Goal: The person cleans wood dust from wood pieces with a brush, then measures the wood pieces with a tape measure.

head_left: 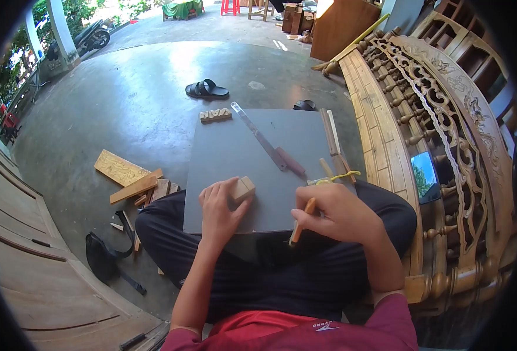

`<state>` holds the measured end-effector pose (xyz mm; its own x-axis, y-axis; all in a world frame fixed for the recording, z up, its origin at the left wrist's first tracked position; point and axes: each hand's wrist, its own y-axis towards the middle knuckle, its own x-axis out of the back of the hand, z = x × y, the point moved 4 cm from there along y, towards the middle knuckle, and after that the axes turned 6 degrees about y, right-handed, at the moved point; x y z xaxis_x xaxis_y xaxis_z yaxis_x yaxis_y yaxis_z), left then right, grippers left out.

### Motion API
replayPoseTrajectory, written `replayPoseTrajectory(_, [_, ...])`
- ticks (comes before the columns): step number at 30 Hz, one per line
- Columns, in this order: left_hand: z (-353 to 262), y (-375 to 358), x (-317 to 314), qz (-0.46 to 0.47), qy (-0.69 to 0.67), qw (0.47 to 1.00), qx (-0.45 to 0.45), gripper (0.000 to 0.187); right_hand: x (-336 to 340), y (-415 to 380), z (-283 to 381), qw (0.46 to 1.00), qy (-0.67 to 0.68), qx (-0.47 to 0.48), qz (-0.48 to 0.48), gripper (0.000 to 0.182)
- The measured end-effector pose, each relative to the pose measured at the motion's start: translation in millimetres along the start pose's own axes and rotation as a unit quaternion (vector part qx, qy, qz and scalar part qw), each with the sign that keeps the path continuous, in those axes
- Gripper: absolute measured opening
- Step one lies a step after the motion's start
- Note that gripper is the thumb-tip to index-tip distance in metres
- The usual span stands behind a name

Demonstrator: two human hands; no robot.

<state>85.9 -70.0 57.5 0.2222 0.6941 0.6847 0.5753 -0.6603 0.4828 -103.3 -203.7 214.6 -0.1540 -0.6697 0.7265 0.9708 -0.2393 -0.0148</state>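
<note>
My left hand (pixel 217 206) is closed around a small pale wooden block (pixel 244 188), which rests on a grey board (pixel 223 152) in front of my crossed legs. In my right hand (pixel 337 212), a short orange-brown stick-like tool (pixel 301 223) is gripped, its pale tip pointing down past the board's near edge; its exact kind I cannot tell. Ahead of the hands, a long flat blade with a dark red handle (pixel 290 159) lies slantwise on the board. A yellow cord (pixel 347 174) shows just beyond my right hand.
A block with carved letters (pixel 216 115) sits at the board's far left corner, wood strips (pixel 332 136) along its right edge. Wood offcuts (pixel 135 180) and a black strap bag (pixel 107 257) lie left. A phone (pixel 425 176) leans against the carved wooden bench (pixel 381 128) on the right.
</note>
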Motion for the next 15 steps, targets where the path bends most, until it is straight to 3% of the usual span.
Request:
replayPoseTrajectory(3, [0.3, -1.1, -2.1, 0.001, -0.001, 1.000, 0.001, 0.051, -18.1, 7.0, -21.3, 1.000, -0.017, -0.018, 0.000, 0.030])
replayPoseTrajectory(9, [0.4, -0.2, -2.1, -0.002, -0.003, 1.000, 0.000, 0.050, 1.7, -2.5, 0.9, 1.000, -0.007, 0.014, -0.008, 0.026])
replayPoseTrajectory(15, [0.5, 0.2, -2.1, 0.003, -0.001, 1.000, 0.000, 0.050, -20.2, 3.0, -21.1, 0.998, -0.012, -0.016, 0.061, 0.024])
